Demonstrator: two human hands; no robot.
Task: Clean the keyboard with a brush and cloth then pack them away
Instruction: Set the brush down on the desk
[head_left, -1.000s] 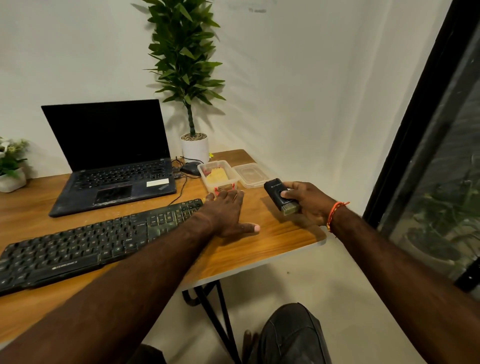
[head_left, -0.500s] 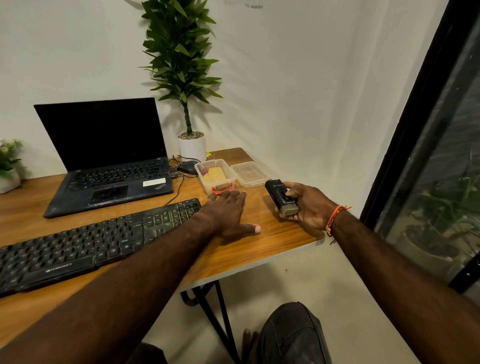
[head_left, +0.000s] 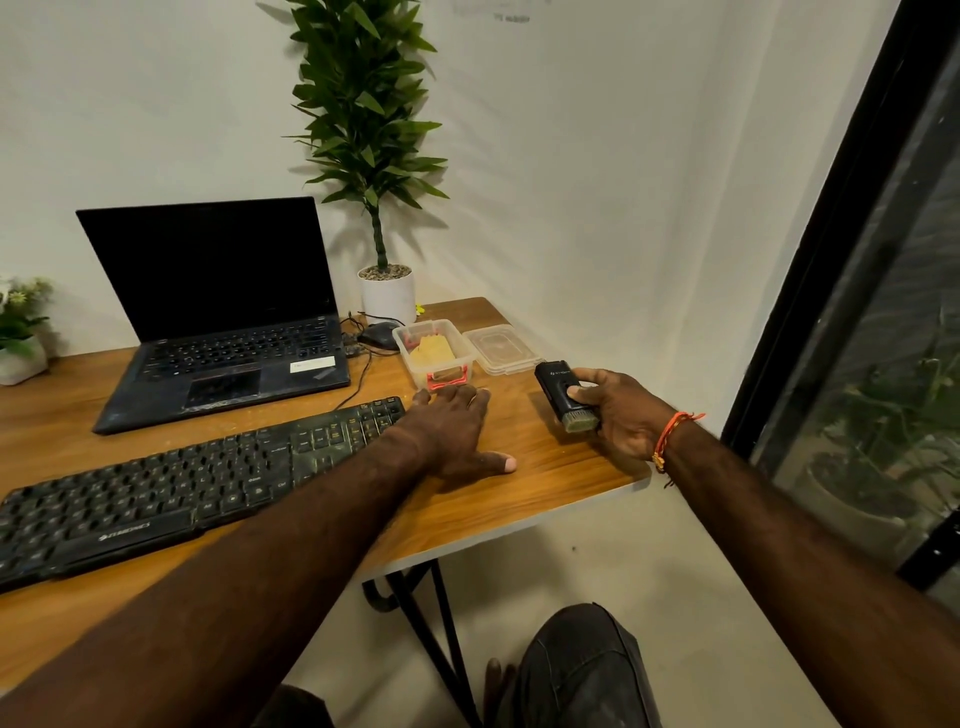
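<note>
On desk (head_left: 545, 499) right end: right hand (head_left: 618, 415) wrapped round black brush (head_left: 563, 397), bristles toward camera; left hand (head_left: 457, 431) flat, fingers spread, holding nothing, just off keyboard (head_left: 182, 483) end. Behind: open tub (head_left: 434, 351) (yellow cloth (head_left: 431, 353) inside), lid (head_left: 501, 347) beside, mouse (head_left: 379, 335), laptop (head_left: 218, 317), potted plant (head_left: 382, 208). White walls, dark door frame right.

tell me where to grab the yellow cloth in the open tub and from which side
Pinch the top fold of the yellow cloth from straight above. It lies low inside the clear tub, whose walls block any sideways reach, and the lid is already off beside it. The left hand rests flat nearest the tub; the right hand holds the brush.
</note>
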